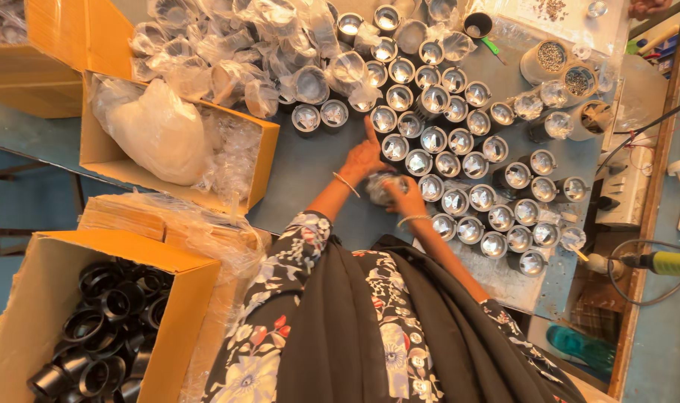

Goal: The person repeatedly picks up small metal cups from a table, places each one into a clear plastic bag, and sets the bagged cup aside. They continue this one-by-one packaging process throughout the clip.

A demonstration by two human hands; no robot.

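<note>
From the head camera, both hands meet over the grey tabletop (310, 168). The left hand (364, 158) has its index finger stretched out and pointing up, toward the rows of small round lamp housings (459, 142); its other fingers are curled, touching a wrapped housing (379, 186). The right hand (409, 200) has its grip closed around this same wrapped housing, which sits between the two hands, just in front of the body. How tight the left grip is, I cannot tell.

To the right of the hands the rows of housings stand close together, almost touching each other, up to the near edge of the tabletop. Above the hands lies a heap of housings in clear plastic bags (235, 52). To the left there is a bare strip of tabletop, then an open cardboard box (261, 160) with plastic wrapping inside. Lower left, a second box (183, 313) holds black rings (101, 328).
</note>
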